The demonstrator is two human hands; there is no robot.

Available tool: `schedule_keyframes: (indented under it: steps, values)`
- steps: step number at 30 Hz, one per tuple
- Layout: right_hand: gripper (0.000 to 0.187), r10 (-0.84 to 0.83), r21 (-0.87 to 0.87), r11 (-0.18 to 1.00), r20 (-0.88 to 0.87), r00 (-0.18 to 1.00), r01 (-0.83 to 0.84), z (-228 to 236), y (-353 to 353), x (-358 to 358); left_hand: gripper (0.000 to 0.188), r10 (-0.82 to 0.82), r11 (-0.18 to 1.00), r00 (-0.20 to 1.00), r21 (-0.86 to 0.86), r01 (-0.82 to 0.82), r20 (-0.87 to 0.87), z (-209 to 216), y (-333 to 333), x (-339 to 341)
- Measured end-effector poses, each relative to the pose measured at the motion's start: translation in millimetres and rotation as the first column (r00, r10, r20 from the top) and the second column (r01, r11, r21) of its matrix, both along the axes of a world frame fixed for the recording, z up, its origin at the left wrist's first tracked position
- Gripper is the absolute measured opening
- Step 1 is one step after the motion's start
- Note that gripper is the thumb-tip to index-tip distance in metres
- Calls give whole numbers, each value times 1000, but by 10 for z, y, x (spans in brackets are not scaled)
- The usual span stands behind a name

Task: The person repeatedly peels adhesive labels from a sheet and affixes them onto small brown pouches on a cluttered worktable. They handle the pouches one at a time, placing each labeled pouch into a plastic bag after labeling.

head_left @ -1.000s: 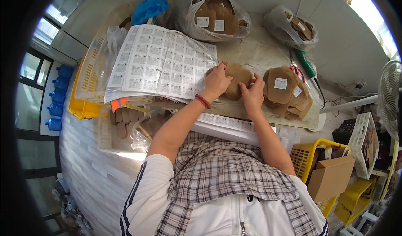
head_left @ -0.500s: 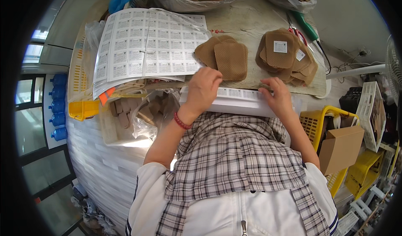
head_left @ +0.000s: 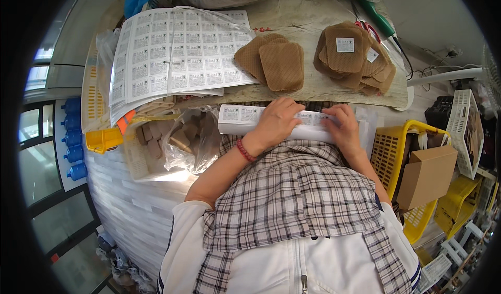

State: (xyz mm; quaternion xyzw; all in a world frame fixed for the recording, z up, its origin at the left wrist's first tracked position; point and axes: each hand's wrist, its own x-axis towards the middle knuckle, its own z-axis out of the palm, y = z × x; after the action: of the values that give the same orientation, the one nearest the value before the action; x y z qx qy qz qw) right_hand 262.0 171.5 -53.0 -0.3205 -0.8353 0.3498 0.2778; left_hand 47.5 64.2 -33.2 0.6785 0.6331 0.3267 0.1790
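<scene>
Both hands are at the white label strip [head_left: 237, 114], which sits across the body just off the near edge of the tabletop [head_left: 308, 7], directly above the plaid apron [head_left: 292, 184]. Strip carries a row of small printed labels along its top face; white side below it faces the wearer.

Left hand [head_left: 276, 121]: laid over the middle of the strip, fingers bent, fingertips on the label row. Red bracelet [head_left: 243, 150] on that wrist. Right hand [head_left: 344, 129]: at the right part of the strip, thumb and index finger close to the label row, other fingers curled. Can't tell for either grip whether it's pinching a label or only touching.

On the tabletop: two brown textured pads [head_left: 282, 67] overlapping, beyond the left hand, bare on top. Brown pad pile [head_left: 342, 64] to the right, white labels on two pads. Red-handled scissors [head_left: 372, 31] and green-handled tool [head_left: 377, 17] past the pile. Label sheets [head_left: 180, 51] stacked at left.

Below left, clear bag [head_left: 201, 150] of brown pieces by a pale basket [head_left: 134, 158]. Yellow basket [head_left: 389, 153] at right, cardboard box [head_left: 428, 176] in it.
</scene>
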Motion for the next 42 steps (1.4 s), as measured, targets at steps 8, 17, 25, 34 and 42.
schedule_keyframes:
  steps: [8, 17, 25, 34, 42]
  values:
    - [22, -9, 77, 997, -118, 993, 18, 49, 31, -154, 23, 188, 982, 979, -46, -184, 81, 91, -97, -75]
    - [16, 188, 336, 933, -148, 971, -129, 168, 17, -357, 15, 373, 915, 902, -245, -319, 218, 106, -112, -156]
    - [6, 13, -431, 865, -492, 871, -256, 309, 66, -351, 17, 438, 884, 839, -324, -337, 322, -29, -167, -306]
    - [3, 22, -525, 814, -399, 917, -248, 332, 751, -1193, 7, 141, 986, 949, 122, -111, -280, 342, 38, -334]
    - [4, 61, -486, 857, -232, 971, -170, 72, 877, -1500, 11, 108, 993, 967, 71, -94, -232, 209, 112, -451]
